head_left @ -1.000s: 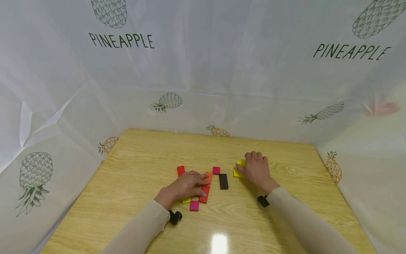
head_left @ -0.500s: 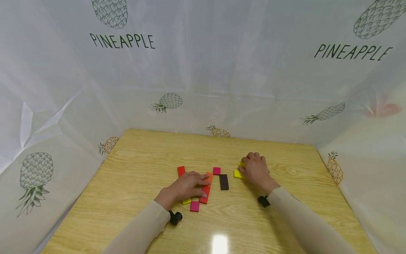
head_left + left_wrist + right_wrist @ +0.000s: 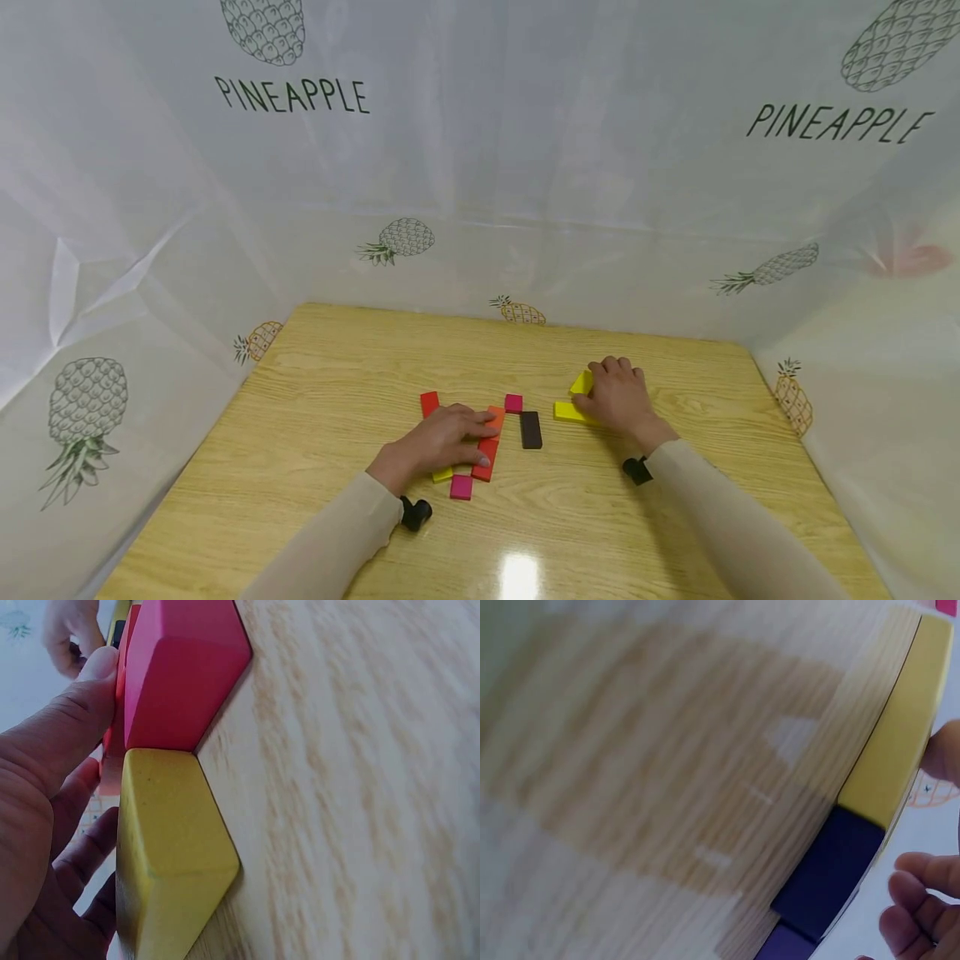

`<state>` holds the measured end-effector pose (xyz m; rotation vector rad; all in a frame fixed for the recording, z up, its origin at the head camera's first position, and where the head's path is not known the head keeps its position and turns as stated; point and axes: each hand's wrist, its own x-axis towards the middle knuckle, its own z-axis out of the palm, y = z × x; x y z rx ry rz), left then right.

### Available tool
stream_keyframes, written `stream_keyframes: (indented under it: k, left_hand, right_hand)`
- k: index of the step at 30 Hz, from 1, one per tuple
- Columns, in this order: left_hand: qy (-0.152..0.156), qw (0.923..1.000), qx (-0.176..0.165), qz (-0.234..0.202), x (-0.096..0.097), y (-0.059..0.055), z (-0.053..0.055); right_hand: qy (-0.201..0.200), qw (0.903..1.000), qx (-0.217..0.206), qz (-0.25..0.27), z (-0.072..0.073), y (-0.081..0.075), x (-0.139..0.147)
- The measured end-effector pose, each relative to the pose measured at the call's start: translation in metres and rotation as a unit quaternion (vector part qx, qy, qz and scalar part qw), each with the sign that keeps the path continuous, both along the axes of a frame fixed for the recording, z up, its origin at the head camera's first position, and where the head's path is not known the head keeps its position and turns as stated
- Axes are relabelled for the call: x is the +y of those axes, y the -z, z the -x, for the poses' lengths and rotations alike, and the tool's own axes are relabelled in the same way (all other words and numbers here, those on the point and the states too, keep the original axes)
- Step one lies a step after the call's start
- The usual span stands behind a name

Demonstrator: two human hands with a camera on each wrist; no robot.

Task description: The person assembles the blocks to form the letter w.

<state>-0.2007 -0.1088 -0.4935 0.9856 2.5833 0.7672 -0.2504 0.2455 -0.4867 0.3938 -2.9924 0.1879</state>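
Observation:
My left hand (image 3: 438, 437) lies over a group of flat blocks. Its fingertips rest on an orange block (image 3: 495, 419) and a red block (image 3: 484, 460). Close under it sit a pink block (image 3: 187, 675) and a yellow block (image 3: 169, 810). My right hand (image 3: 618, 397) is at two yellow pieces: a triangular-looking block (image 3: 582, 382) beside its index finger and a long yellow block (image 3: 573, 412) by its thumb. In the right wrist view the thumb and loosely curled fingers are apart, nothing seen between them. Dark purple blocks (image 3: 829, 870) adjoin the long yellow one, hidden from the head view.
Between the hands lie a black block (image 3: 531, 430) and a small pink block (image 3: 513, 403). A red block (image 3: 429, 403) shows behind the left hand. The wooden table (image 3: 360, 350) ends at a white pineapple-print curtain (image 3: 480, 167) at the back and sides.
My right hand has shifted to the right. The rear yellow block has turned and moved slightly right and back, so its slanted shape shows more. The left hand stays in place.

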Motion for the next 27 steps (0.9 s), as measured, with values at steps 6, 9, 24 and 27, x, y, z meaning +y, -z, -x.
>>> stream_keyframes:
  k: [6,9,24,27]
  left_hand:
    - [0.002,1.0,0.004,0.004,0.0003,0.0001,0.0002]
    - [0.001,1.0,0.005,0.003,0.0003,0.0001,0.0001]
    - [0.007,0.9998,0.007,0.016,0.0008,-0.0009,0.0005]
    - [0.01,0.9998,0.011,0.015,0.001,-0.0004,0.0009]
  right_hand:
    - [0.013,0.9994,-0.031,-0.002,0.0037,0.0005,0.0052]
    - [0.014,0.9993,-0.034,0.008,0.0043,0.0,0.0053]
    - [-0.031,0.9986,0.041,-0.012,0.0013,-0.0018,0.0052]
    - [-0.046,0.9965,0.063,-0.03,-0.0029,-0.0027,0.0035]
